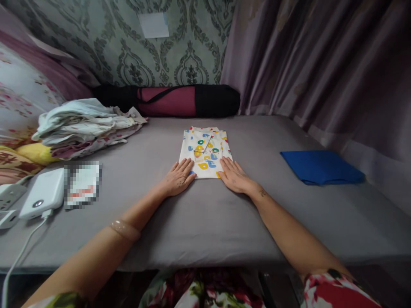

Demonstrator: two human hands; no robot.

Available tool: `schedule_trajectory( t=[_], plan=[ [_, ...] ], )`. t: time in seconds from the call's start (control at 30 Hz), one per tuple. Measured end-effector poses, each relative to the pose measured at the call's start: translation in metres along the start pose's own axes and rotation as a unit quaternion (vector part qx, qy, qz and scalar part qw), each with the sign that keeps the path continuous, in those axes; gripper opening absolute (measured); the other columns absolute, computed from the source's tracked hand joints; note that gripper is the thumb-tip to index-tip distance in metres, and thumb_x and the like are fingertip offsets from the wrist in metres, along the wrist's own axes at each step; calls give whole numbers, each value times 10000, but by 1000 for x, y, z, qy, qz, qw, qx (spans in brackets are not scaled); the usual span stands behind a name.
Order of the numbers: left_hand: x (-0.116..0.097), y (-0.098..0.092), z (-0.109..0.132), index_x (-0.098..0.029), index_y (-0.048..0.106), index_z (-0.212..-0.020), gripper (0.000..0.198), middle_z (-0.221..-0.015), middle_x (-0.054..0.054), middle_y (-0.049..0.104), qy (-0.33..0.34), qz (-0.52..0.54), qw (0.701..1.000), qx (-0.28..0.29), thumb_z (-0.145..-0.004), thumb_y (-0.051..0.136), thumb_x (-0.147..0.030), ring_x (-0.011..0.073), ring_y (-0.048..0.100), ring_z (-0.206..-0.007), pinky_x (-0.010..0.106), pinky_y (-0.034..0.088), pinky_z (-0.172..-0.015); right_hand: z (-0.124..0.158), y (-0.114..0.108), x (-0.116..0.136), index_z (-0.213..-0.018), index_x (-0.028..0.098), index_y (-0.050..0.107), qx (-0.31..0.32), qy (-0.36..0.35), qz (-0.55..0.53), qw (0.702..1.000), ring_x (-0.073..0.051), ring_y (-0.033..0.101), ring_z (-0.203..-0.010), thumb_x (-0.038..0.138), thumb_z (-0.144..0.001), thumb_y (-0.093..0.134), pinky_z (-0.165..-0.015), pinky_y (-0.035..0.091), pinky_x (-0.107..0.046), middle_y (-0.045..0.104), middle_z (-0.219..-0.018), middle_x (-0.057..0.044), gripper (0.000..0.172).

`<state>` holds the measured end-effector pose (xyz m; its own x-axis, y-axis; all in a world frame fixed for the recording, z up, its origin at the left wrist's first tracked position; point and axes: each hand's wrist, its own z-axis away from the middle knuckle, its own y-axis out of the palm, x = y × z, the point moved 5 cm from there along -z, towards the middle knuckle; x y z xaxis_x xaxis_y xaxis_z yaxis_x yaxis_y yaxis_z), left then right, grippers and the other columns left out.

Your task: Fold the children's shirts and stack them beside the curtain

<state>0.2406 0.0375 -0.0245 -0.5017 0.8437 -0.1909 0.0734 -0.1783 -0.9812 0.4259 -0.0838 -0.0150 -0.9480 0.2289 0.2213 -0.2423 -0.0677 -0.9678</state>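
Observation:
A white shirt with a colourful print lies folded into a neat rectangle, its collar at the far end. On its near left corner my left hand rests flat, fingers stretched out. My right hand lies flat on the near right corner in the same way, palm down. Both hands press the cloth against the grey sheet, and neither grips anything. A bracelet circles my left forearm.
A folded blue cloth lies to the right. At left are a pile of clothes, a white power bank with a cable, a power strip and a blurred packet. A long black and maroon bag lies along the wall.

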Motion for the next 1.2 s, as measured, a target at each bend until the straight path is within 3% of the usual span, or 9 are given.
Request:
schedule_trajectory(
  t=[0.2,0.27,0.4,0.47,0.57,0.73,0.9,1.0,1.2],
  plan=[
    [-2,-6,-1,-112,161,-1515,805,-1584,151,150,28,-2,999,38,-922,202,-655,284,95,-1464,467,114,-1165,-1,-2,-1,-1513,69,181,-4,-13,-15,1000,-237,73,-1463,481,-968,177,-1182,93,-456,122,-1587,-123,684],
    [-7,-15,0,-120,199,-1502,812,-1571,180,184,49,-3,999,20,-906,288,-664,309,132,-1454,494,131,-1150,1,-6,2,-1507,85,216,-28,-29,-20,999,-245,94,-1461,473,-973,216,-1178,80,-486,151,-1582,-132,660],
    [-28,-34,5,-206,468,-1339,501,-1417,158,417,125,-5,988,-91,-924,454,-487,295,402,-1288,461,320,-1042,8,-17,24,-1427,192,413,-122,-138,-36,982,-242,228,-1429,405,-969,373,-1164,138,-506,323,-1531,-109,507],
    [-39,-36,6,-212,581,-1172,319,-1239,123,535,166,2,980,-107,-942,452,-392,251,505,-1128,408,391,-954,12,-19,36,-1309,211,548,-149,-198,-52,968,-230,372,-1348,349,-961,434,-1125,269,-459,474,-1424,-107,391],
    [-49,-33,5,-179,627,-1013,270,-1023,94,601,205,5,974,-98,-970,394,-309,206,553,-967,354,424,-885,15,-17,46,-1156,192,643,-166,-240,-61,955,-214,519,-1163,288,-949,488,-1021,407,-386,607,-1219,-101,276],
    [-55,-29,1,-151,629,-907,306,-926,96,624,208,-46,971,-106,-974,347,-247,191,571,-874,331,442,-836,16,-17,49,-1098,192,656,-186,-237,-49,952,-200,554,-1053,242,-955,478,-957,454,-358,635,-1120,-79,234],
    [-52,-33,-1,-156,600,-913,259,-879,85,646,136,-20,980,-143,-967,362,-244,202,595,-862,320,456,-800,15,-16,42,-1153,168,636,-210,-212,-32,954,-222,547,-1118,216,-937,494,-986,454,-379,631,-1176,-105,263],
    [-49,-34,-1,-167,581,-934,251,-900,77,657,114,4,982,-151,-976,347,-248,200,607,-886,315,465,-803,11,-13,27,-1160,162,643,-231,-186,-29,955,-221,558,-1143,153,-930,463,-1016,442,-388,640,-1199,-106,292],
    [-42,-34,3,-183,568,-1067,226,-1129,100,643,142,2,978,-150,-945,462,-340,237,587,-1055,382,459,-927,6,-9,0,-1194,177,645,-223,-148,-58,962,-195,561,-1197,76,-885,459,-1039,442,-366,627,-1269,-96,374]
  ],
)
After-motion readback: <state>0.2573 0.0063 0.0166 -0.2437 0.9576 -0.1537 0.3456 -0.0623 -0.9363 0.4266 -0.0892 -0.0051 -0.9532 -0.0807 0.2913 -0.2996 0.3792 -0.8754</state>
